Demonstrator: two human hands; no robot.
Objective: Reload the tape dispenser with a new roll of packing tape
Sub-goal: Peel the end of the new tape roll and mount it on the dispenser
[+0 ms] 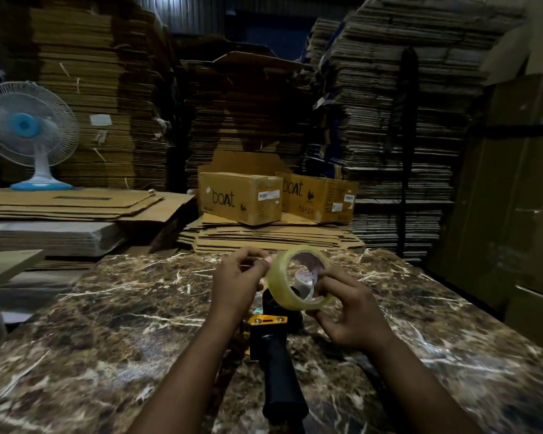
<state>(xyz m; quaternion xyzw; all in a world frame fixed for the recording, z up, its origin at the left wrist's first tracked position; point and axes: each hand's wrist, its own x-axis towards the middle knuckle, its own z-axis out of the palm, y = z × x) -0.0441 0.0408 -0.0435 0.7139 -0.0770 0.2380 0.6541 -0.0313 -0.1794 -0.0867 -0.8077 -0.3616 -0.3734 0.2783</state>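
Picking the free end loose on a fresh roll, dispenser not yet loaded.

The right hand (pixel 347 311) curls round the clear packing tape roll (pixel 298 278), fingers through its core, while the left hand (pixel 237 281) pinches at the roll's outer edge, probably the tape end. Directly beneath that grip the tape dispenser (pixel 275 346) lies on the marble tabletop (pixel 107 324), handle toward the person. Mounting and threading apparently remain.
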